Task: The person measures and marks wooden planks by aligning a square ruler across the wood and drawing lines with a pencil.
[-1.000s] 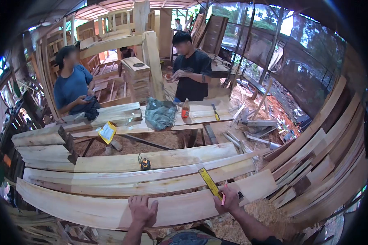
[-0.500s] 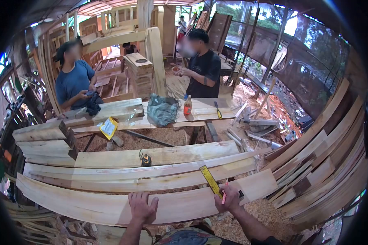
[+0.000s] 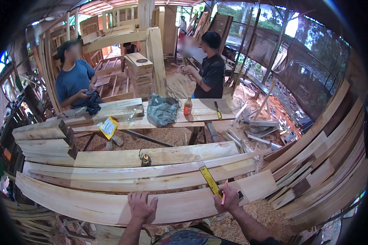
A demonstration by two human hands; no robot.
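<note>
My left hand (image 3: 141,207) rests on the nearest long plank (image 3: 86,203), thumb apart from the fingers, holding nothing. On the same plank's right part, my right hand (image 3: 228,198) is closed around a pink pencil (image 3: 223,195), tip up. A yellow square ruler (image 3: 209,179) lies under and beside that hand, its blade reaching up and left over the neighbouring board. The square's dark end shows just right of the hand. An orange and black tape measure (image 3: 145,159) sits on a board farther back.
Across the gap, a bench (image 3: 200,117) bears a grey plastic bag (image 3: 162,110), an orange bottle (image 3: 187,106) and a yellow-handled tool (image 3: 218,110). Two people stand behind it. Stacked boards (image 3: 327,163) curve along the right. A yellow packet (image 3: 108,127) lies at the left.
The person in black has moved right and turned away. My hands, the pencil and the square hold their places on the plank.
</note>
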